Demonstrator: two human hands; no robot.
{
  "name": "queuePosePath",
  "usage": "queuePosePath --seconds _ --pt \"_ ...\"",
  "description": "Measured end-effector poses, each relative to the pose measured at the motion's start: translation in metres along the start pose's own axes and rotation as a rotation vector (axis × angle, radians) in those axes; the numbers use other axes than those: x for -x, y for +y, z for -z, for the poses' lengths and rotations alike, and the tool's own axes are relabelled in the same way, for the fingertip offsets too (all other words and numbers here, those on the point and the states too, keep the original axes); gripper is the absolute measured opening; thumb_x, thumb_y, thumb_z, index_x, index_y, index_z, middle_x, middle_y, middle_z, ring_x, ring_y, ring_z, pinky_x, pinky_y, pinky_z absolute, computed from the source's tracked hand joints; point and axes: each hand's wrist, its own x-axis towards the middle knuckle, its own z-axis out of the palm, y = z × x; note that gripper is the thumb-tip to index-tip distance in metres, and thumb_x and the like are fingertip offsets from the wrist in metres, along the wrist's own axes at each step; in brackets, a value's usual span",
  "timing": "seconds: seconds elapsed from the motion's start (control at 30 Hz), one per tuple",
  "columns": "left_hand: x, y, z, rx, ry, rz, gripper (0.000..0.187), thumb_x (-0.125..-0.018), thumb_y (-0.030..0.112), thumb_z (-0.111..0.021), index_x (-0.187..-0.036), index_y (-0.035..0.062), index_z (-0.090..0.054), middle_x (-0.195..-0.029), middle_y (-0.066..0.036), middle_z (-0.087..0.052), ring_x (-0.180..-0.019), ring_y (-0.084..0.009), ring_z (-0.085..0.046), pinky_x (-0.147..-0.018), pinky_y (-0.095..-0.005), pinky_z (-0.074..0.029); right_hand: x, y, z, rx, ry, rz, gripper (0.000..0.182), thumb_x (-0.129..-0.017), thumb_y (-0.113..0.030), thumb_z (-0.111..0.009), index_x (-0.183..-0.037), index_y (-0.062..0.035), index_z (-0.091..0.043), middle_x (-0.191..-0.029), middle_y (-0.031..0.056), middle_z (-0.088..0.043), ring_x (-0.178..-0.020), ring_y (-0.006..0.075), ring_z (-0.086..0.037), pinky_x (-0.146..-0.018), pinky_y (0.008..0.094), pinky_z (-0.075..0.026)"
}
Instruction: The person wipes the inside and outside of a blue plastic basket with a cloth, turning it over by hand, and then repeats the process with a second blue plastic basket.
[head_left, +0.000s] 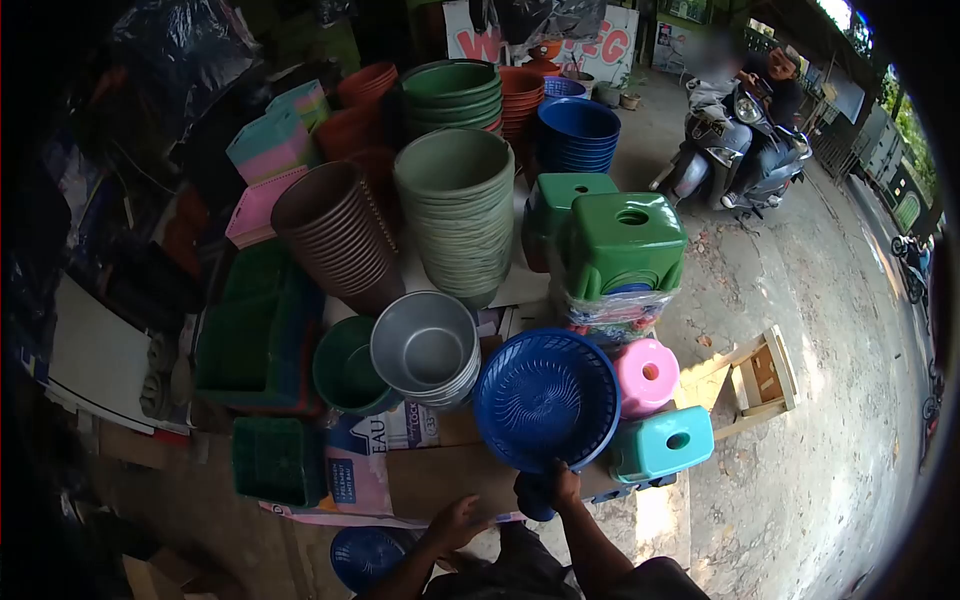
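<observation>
Presently the right hand (562,487) is closed on the lower rim of a blue plastic basket (546,398), holding it tilted upright on edge. Left hand (455,522) hovers low with fingers curled loosely, holding nothing, just above a cardboard sheet (440,478). Basket sits between a stack of grey basins (425,348) and a pink stool (647,374). Risk: a one-handed rim grip could let the basket swing into the grey basins and unsettle them.
</observation>
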Motion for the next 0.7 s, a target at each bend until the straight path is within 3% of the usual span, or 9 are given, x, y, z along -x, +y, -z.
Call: queuePosePath --seconds 0.13,0.23,0.3,0.33,0.4,0.53,0.57,0.63,0.7 --pt "0.003 -0.046 -0.013 -0.07 0.063 -0.072 0.077 -0.078 0.043 -0.073 -0.134 -0.0004 -0.043 -0.126 -0.025 -0.053 -0.114 -0.0322 -0.056 -0.092 -0.0383 -0.048 0.006 0.006 0.0 0.267 0.048 -0.11 0.055 -0.087 -0.042 -0.058 -0.116 0.0044 -0.058 -0.105 0.0153 -0.064 -0.092 0.0248 -0.062 -0.081 0.0346 -0.05" --pt "0.021 -0.07 -0.008 -0.102 0.165 -0.113 0.069 -0.076 0.043 -0.073 -0.126 0.0005 -0.052 -0.121 -0.022 -0.057 -0.112 -0.0313 -0.057 -0.093 -0.0377 -0.046 -0.023 0.072 0.021 0.508 -0.23 -0.105 0.057 -0.087 -0.045 -0.059 -0.116 0.004 -0.058 -0.104 0.0161 -0.065 -0.091 0.0242 -0.063 -0.082 0.0342 -0.05" --pt "0.039 -0.081 0.004 -0.019 0.165 0.133 0.066 -0.077 0.046 -0.071 -0.126 0.0052 -0.053 -0.12 -0.02 -0.059 -0.11 -0.0316 -0.058 -0.092 -0.0381 -0.046 -0.084 0.178 0.043 0.624 -0.693 0.277 0.051 -0.088 -0.042 -0.059 -0.111 0.0029 -0.061 -0.102 0.0163 -0.065 -0.089 0.0221 -0.063 -0.08 0.0329 -0.051" --pt "0.044 -0.109 0.002 -0.018 0.228 0.137 0.067 -0.077 0.049 -0.069 -0.128 0.0088 -0.052 -0.119 -0.018 -0.06 -0.109 -0.0308 -0.059 -0.092 -0.0386 -0.047 0.004 0.092 -0.009 0.806 -0.477 -0.073 0.042 -0.088 -0.036 -0.061 -0.106 0.0022 -0.063 -0.1 0.0148 -0.066 -0.087 0.0218 -0.064 -0.08 0.0336 -0.051" --pt "0.066 -0.142 0.007 0.038 0.289 0.149 0.068 -0.077 0.05 -0.069 -0.129 0.0087 -0.052 -0.119 -0.019 -0.06 -0.109 -0.0312 -0.059 -0.092 -0.0389 -0.047 0.058 0.062 -0.056 0.808 -0.567 -0.09 0.038 -0.087 -0.033 -0.062 -0.107 0.0001 -0.064 -0.1 0.0143 -0.066 -0.089 0.0219 -0.064 -0.08 0.0346 -0.05" --pt "0.132 -0.221 0.023 0.252 0.414 0.311 0.072 -0.078 0.054 -0.066 -0.132 0.0085 -0.049 -0.119 -0.023 -0.059 -0.11 -0.0326 -0.058 -0.094 -0.0391 -0.046 0.145 0.094 -0.14 0.792 -0.771 -0.096 0.039 -0.083 -0.032 -0.067 -0.104 0.0012 -0.065 -0.096 0.0153 -0.068 -0.089 0.0225 -0.065 -0.079 0.0362 -0.05" --pt "0.148 -0.241 0.019 0.321 0.403 0.349 0.073 -0.078 0.054 -0.065 -0.132 0.0082 -0.048 -0.118 -0.024 -0.059 -0.11 -0.0331 -0.058 -0.094 -0.0389 -0.045 0.153 0.109 -0.154 0.871 -0.82 -0.095 0.039 -0.083 -0.032 -0.067 -0.104 0.0012 -0.065 -0.096 0.0153 -0.068 -0.089 0.0225 -0.065 -0.079 0.0362 -0.05" --pt "0.169 -0.304 0.004 0.407 0.553 0.363 0.071 -0.078 0.053 -0.065 -0.131 0.0077 -0.05 -0.119 -0.025 -0.059 -0.111 -0.0335 -0.058 -0.095 -0.0387 -0.045 0.169 0.147 -0.173 1.227 -0.857 0.149 0.045 -0.079 -0.032 -0.072 -0.104 0.0042 -0.064 -0.097 0.0138 -0.066 -0.087 0.0213 -0.064 -0.082 0.0353 -0.05" --pt "0.198 -0.351 -0.007 0.702 0.748 0.503 0.061 -0.078 0.048 -0.068 -0.123 0.0075 -0.058 -0.111 -0.021 -0.064 -0.105 -0.0313 -0.061 -0.092 -0.0361 -0.046 0.197 0.178 -0.188 1.439 -0.928 0.112 0.05 -0.075 -0.035 -0.075 -0.105 0.0044 -0.064 -0.097 0.0147 -0.066 -0.089 0.0221 -0.064 -0.083 0.035 -0.049"
